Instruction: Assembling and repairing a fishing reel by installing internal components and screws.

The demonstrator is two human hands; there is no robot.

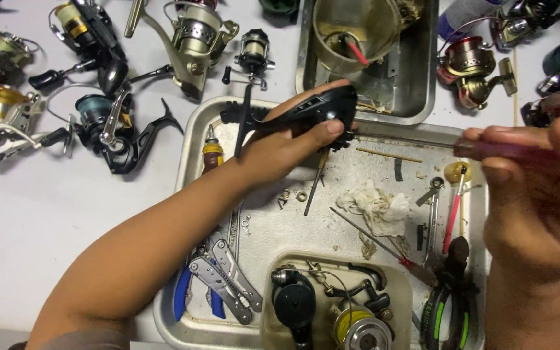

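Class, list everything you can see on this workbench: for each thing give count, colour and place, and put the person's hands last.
Black fishing reel body: one, black, held above the large tray.
Screwdriver with translucent red handle: one, shaft pointing at the reel body.
Large metal tray: one, silver, centre.
Smaller metal tray: one, silver, top centre, holding a clear yellowish cup.
Crumpled white rag: one, in the large tray.
Folding multi-tool: one, grey, beside blue-handled pliers, tray's lower left.
Beige plastic tub of reel parts: one, bottom centre.
Spinning reels on the white table: several, left and upper right.
Left hand: grips the reel body.
Right hand: holds the screwdriver.
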